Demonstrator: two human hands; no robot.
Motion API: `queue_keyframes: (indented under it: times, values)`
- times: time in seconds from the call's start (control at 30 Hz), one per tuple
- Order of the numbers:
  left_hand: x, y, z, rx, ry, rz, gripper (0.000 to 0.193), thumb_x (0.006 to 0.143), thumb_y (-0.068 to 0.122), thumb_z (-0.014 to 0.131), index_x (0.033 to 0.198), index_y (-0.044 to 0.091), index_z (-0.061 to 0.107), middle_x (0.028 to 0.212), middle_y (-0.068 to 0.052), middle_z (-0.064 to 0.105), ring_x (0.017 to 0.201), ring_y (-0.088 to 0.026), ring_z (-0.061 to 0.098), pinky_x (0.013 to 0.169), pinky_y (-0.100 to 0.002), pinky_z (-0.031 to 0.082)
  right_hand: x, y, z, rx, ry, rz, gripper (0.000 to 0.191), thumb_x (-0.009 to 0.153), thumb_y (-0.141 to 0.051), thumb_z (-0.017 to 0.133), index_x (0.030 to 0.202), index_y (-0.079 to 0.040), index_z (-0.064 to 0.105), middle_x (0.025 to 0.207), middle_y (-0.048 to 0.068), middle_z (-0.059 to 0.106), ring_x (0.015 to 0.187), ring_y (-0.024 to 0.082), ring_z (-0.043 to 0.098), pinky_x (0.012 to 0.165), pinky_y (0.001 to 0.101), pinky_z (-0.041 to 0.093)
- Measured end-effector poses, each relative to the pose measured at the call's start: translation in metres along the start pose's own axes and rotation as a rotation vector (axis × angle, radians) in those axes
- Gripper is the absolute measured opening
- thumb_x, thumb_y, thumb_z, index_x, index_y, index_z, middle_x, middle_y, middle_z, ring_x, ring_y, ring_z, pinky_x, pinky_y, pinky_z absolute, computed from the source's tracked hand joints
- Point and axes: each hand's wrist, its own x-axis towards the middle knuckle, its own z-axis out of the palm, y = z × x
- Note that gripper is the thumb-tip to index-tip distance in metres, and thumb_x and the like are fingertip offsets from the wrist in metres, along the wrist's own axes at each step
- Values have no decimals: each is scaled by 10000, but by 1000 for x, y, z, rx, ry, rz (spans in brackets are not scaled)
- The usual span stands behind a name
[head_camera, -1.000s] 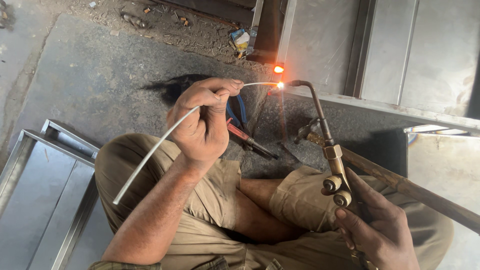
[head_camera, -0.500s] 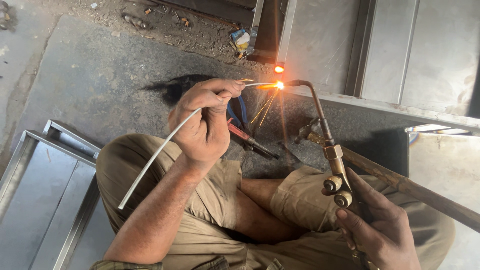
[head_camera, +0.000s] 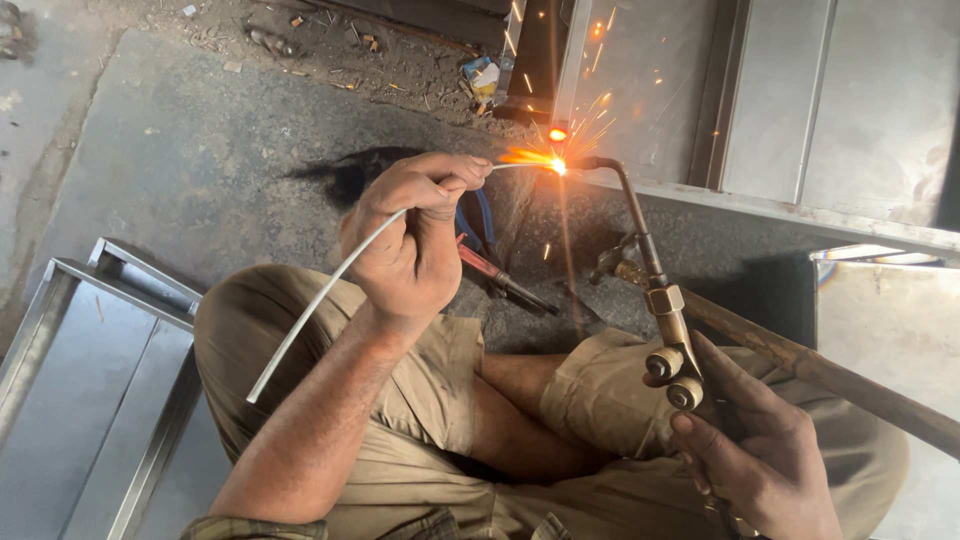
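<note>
My left hand (head_camera: 413, 240) grips a thin white filler rod (head_camera: 320, 290), whose far tip glows orange at the flame (head_camera: 553, 163). A brass gas torch (head_camera: 668, 335) with a curved neck is held in my right hand (head_camera: 762, 460) at the lower right, two round valve knobs just above my fingers. The torch nozzle meets the rod tip beside a steel frame (head_camera: 640, 190), and sparks fly out from that spot. I sit cross-legged in khaki trousers (head_camera: 420, 400) on the floor.
A stainless steel tray-like panel (head_camera: 90, 380) lies at the lower left. Blue-handled pliers and a red-handled tool (head_camera: 490, 275) rest on the concrete floor under the rod. Steel sheet panels (head_camera: 860, 90) stand at the upper right. A long rusty bar (head_camera: 830, 375) crosses at right.
The flame at the rod tip has flared and now throws many sparks up and down. Both hands stay nearly where they were.
</note>
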Motion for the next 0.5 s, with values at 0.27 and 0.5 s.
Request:
queue_keyframes:
  times: [0.27,0.5]
  values:
    - [1,-2,1,12,-8,33,121,1121,-41,562,1107,54,488,1100,-174,731,963,-212,765,840,-297,657,-1,-3,2,8,-3,34,744,964,66,669,1660,11,412,1118,171,754,675,80,580,530,235,488]
    - [-1,-1,1,1,-11,19,119,1130,-40,553,1109,53,481,1098,-176,724,978,-221,760,860,-311,659,0,-2,2,-11,-23,-39,763,945,51,662,1662,24,403,1200,147,761,666,58,576,511,212,494]
